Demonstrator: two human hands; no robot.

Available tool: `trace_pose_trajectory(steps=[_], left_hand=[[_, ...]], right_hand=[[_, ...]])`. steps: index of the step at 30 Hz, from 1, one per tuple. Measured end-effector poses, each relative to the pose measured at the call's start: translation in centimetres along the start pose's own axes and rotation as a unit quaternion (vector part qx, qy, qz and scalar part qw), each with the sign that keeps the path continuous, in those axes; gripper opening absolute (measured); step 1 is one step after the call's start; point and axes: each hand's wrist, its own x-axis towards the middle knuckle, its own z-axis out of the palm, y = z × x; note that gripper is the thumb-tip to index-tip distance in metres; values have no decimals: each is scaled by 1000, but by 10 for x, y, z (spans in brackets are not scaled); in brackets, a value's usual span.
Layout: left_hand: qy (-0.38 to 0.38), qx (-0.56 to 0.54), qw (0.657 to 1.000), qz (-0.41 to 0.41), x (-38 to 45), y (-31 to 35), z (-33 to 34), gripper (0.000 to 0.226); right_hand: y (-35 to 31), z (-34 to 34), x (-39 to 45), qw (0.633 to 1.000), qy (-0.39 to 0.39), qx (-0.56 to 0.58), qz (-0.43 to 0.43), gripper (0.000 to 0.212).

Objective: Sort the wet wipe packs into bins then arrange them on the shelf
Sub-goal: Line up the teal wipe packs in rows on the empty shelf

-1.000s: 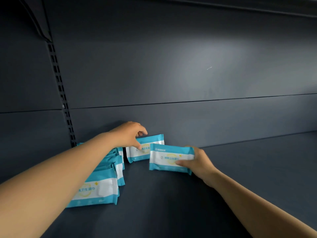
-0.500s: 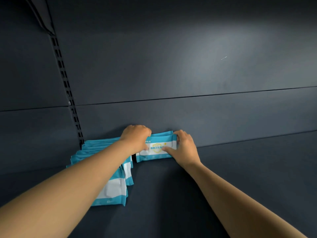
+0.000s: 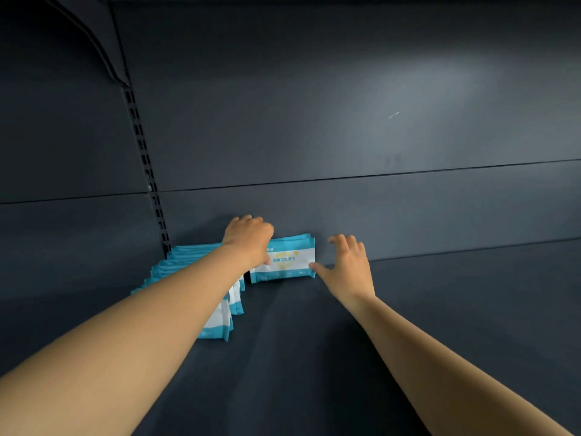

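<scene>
Teal-and-white wet wipe packs (image 3: 290,261) stand upright against the back wall of the dark shelf (image 3: 314,357), one close behind another. My left hand (image 3: 248,240) grips their left end, thumb on the front face and fingers curled over the top. My right hand (image 3: 349,265) hovers just right of them with fingers spread, and only the thumb tip touches the front pack's lower right corner. A row of several more packs (image 3: 220,322) leans front to back on the left, mostly hidden under my left forearm.
The shelf's back panel (image 3: 345,136) rises directly behind the packs. A slotted upright rail (image 3: 144,158) runs down to the left row's far end. Bare shelf surface stretches to the right and toward me.
My right hand carried a pack back against the one at the wall, then let go and opened to the right. My left hand stayed at the packs' left end.
</scene>
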Motion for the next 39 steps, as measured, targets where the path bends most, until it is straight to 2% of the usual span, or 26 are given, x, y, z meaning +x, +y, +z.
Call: trace_pose_trajectory(steps=[7, 14, 21, 24, 31, 39], left_hand=[[-21, -80, 996, -41, -85, 36, -52, 61], [-31, -135, 988, -68, -184, 99, -81, 66], [1, -206, 976, -73, -271, 154, -90, 52], [-9, -223, 972, -75, -305, 175, -86, 48], [-103, -271, 954, -77, -395, 226, -23, 51], [-278, -303, 907, -88, -497, 296, 129, 52]], right_hand=[[17, -95, -58, 984, -100, -108, -101, 66], [24, -180, -133, 972, -122, -90, -180, 65], [31, -228, -222, 967, -158, -66, -190, 61], [35, -240, -260, 968, -166, -66, -179, 58], [71, -231, -366, 959, -251, -68, -111, 59], [150, -178, -472, 924, -372, -81, -43, 61]])
